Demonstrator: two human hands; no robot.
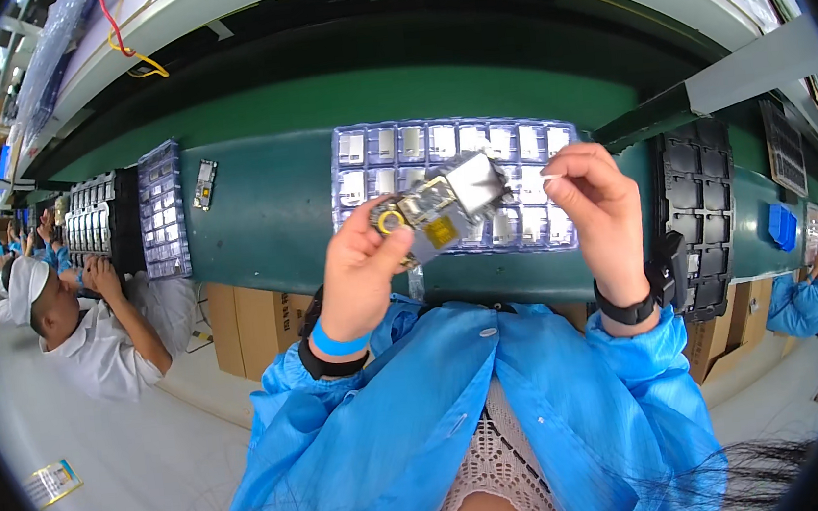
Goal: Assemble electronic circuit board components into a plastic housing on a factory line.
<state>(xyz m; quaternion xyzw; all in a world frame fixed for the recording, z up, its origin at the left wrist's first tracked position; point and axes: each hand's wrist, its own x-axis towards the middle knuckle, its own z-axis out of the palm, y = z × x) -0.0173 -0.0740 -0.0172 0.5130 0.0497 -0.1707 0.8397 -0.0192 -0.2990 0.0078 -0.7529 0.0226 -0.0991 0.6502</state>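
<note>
My left hand (pixel 354 278) is closed on the edge of a circuit board assembly (pixel 439 230), which has a shiny silver plate at its far right end and yellow patches. It is held tilted above a clear purplish plastic tray (pixel 337 198). The tray's compartments hold several small white and silver pieces. To the right of the board, my right hand (pixel 607 222) pinches a small white piece (pixel 551 177) between thumb and forefinger, apart from the board. What the white piece is cannot be made out.
Another small board (pixel 205 184) lies on the green work surface (pixel 266 205) to the left, near a second purplish tray (pixel 166 225). Black trays (pixel 696 218) stand at right, by a metal post (pixel 652 119). A co-worker (pixel 105 314) sits at far left. Cardboard boxes (pixel 250 325) stand below.
</note>
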